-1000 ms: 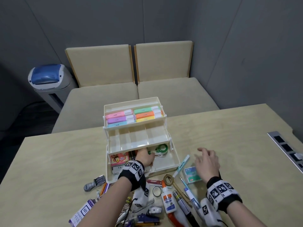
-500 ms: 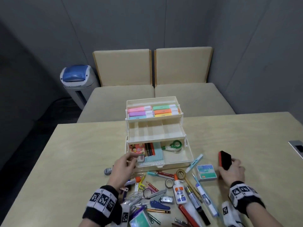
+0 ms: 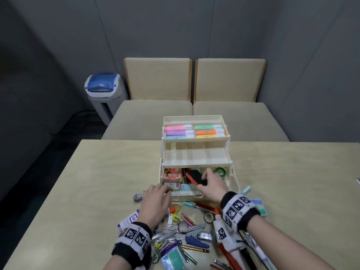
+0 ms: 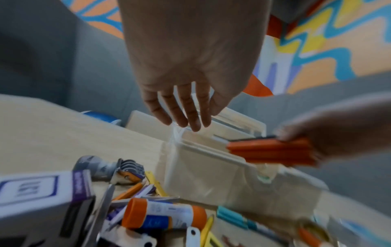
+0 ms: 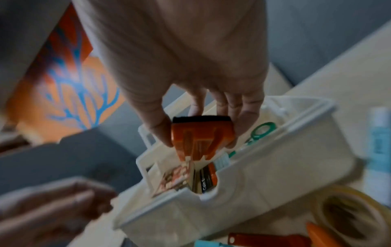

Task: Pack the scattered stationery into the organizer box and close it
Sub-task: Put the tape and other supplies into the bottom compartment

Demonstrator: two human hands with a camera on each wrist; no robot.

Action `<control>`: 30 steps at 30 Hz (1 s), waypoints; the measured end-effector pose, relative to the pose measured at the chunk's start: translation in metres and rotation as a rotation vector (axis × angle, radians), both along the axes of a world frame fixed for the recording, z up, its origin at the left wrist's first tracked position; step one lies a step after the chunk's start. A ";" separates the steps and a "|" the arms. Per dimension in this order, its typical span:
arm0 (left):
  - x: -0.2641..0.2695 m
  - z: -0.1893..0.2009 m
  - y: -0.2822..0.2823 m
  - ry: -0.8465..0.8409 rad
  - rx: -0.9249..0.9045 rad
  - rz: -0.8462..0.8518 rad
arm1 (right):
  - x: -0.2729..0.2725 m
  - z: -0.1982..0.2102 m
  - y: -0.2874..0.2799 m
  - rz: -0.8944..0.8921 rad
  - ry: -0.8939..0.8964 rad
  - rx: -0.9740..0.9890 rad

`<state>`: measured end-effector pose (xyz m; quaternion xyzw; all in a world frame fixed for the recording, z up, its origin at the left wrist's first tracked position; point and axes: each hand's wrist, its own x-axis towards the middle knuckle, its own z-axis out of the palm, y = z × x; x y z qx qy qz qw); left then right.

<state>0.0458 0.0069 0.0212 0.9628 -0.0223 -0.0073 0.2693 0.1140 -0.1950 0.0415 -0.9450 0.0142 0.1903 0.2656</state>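
Observation:
The cream organizer box point(image 3: 234, 180) stands open on the table with its tiers fanned back. Pastel highlighters point(image 3: 194, 131) fill the top tray; the middle tray holds nothing. My right hand point(image 3: 209, 182) grips an orange-and-black eraser point(image 3: 194, 178) over the bottom compartment, thumb on one side and fingers on the other point(image 5: 198, 139). The eraser point(image 5: 190, 132) hangs tilted above packets and a green tape dispenser point(image 5: 262, 130). My left hand point(image 3: 158, 193) is flat, its straight fingers point(image 4: 184, 117) at the box's front-left rim point(image 4: 201, 167).
Loose stationery lies between the box and me: a tape roll point(image 3: 208, 217), an orange-capped glue stick point(image 4: 162, 215), a purple-and-white carton point(image 4: 42, 192), paper clips, pencils, a teal packet point(image 3: 259, 207). A grey bin point(image 3: 105, 94) and beige bench seats stand beyond the table.
My right hand picked the eraser up from the table's right side and carried it left over the box. My left hand drew out of the box to its front-left rim.

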 end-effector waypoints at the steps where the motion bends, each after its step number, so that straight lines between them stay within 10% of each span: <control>1: 0.004 -0.002 -0.003 0.036 0.090 -0.052 | 0.005 -0.006 0.008 0.006 -0.015 -0.045; 8: 0.037 -0.015 -0.022 0.089 0.408 -0.246 | 0.024 -0.041 0.039 -0.093 -0.075 -0.127; 30: 0.053 -0.041 -0.035 0.263 0.466 -0.173 | 0.061 -0.066 0.031 -0.763 0.473 0.859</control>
